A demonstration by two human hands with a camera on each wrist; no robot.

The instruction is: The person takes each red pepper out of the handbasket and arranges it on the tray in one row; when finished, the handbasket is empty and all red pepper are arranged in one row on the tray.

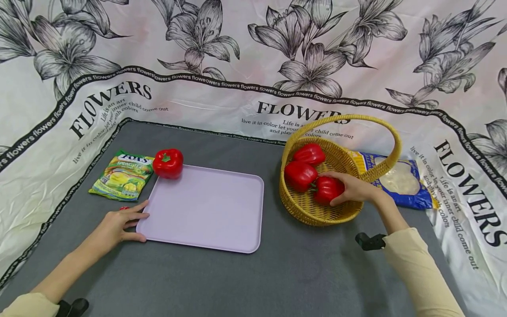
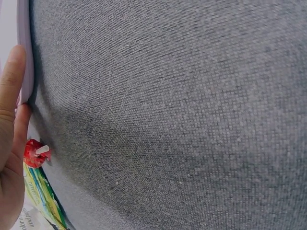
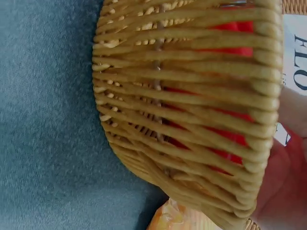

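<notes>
Packet in green and yellow lies farthest left as we look across, and nearer us a small red object shows just past the left hand, too little of it for us to name. That hand's grip is spread wide, fingertips and thumb touching the left edge of a lilac tray, which we judge stiff, light and best steadied by its raised rim. One glossy pepper sits over the tray's upper left corner, green stem showing. Farther right we find a wicker basket with a tall hoop handle, and two peppers lie in its left part. Beside them, also inside the basket, is the held pepper: the right hand has it in its grip, fingers over the far side, thumb on the near side. We expect it to be light and firm, with smooth skin that could slide under a careless pinch, so we would take it around its fullest part and leave the thin stem alone; whether it is real or moulded we cannot tell. Partly behind the basket, a blue and yellow bag lies farthest right.
</notes>
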